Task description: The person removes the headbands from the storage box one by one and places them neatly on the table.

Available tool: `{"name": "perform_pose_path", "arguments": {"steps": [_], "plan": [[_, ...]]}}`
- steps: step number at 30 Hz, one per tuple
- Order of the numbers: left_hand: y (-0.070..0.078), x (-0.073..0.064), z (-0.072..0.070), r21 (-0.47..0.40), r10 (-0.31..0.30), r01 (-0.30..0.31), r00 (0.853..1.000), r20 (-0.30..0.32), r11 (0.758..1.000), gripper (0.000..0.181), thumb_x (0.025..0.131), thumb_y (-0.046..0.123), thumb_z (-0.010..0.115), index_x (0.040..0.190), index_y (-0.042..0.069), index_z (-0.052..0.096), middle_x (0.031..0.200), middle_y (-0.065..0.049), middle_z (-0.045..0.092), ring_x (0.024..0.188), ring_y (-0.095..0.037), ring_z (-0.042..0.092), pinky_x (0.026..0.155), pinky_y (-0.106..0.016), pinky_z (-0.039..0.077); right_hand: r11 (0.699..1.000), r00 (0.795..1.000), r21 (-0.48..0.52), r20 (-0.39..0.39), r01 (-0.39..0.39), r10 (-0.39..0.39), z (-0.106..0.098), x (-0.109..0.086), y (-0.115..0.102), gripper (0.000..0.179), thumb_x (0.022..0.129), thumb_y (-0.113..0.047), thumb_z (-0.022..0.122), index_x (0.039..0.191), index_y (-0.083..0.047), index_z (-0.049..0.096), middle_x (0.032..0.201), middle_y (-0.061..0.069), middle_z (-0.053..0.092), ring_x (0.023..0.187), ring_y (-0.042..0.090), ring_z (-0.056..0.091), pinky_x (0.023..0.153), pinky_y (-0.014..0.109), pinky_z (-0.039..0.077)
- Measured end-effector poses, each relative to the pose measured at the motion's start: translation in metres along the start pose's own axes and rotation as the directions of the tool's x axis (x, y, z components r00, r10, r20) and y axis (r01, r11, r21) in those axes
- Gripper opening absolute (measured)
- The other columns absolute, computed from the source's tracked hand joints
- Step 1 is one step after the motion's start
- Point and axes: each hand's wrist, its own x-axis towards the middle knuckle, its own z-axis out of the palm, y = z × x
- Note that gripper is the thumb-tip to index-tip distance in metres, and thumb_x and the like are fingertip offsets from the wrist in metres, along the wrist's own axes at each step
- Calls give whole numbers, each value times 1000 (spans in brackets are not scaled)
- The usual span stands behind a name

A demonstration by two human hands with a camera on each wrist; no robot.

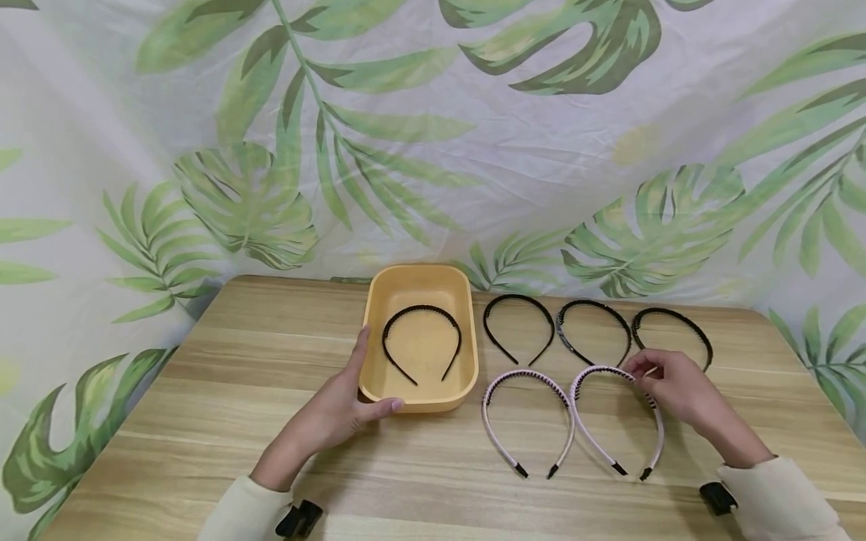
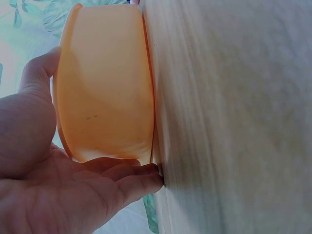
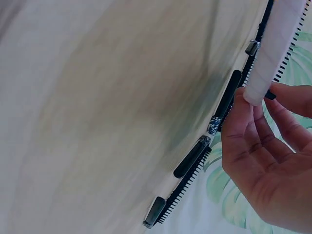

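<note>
My left hand [image 1: 336, 412] grips the near left corner of a yellow plastic box [image 1: 428, 406], thumb over the front rim and fingers along the side wall. Inside that box lies a black toothed headband [image 1: 423, 307]. On the right, my right hand [image 1: 679, 388] pinches the upper right of a pale pink headband [image 1: 577, 413] with black teeth and black tips. In the right wrist view, the pink band [image 3: 277, 46] sits between thumb and fingers. Another pink headband [image 1: 487, 409] lies directly left of it.
Behind the pink bands, a row of black headbands lies along the table's back: a plain one [image 1: 519, 297], one with glittery trim [image 1: 560, 330], and one at the right [image 1: 697, 328] partly behind my right hand. A leaf-print cloth [image 1: 406, 150] hangs behind the wooden table [image 1: 271, 346].
</note>
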Motion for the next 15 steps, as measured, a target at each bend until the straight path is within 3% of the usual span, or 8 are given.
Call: {"name": "perform_pose_path", "arguments": {"steps": [15], "plan": [[0,0,-1,-5,-4,4,1000,4,1000,127,91,41,82,167,16,-16,169,-32,21,146,-38,47,119,-55,36,1000,999,-6,33,-18,18,1,2,7,12,92,6,64,101,3,72,92,9,69,80,17,59,63,24,47]]}}
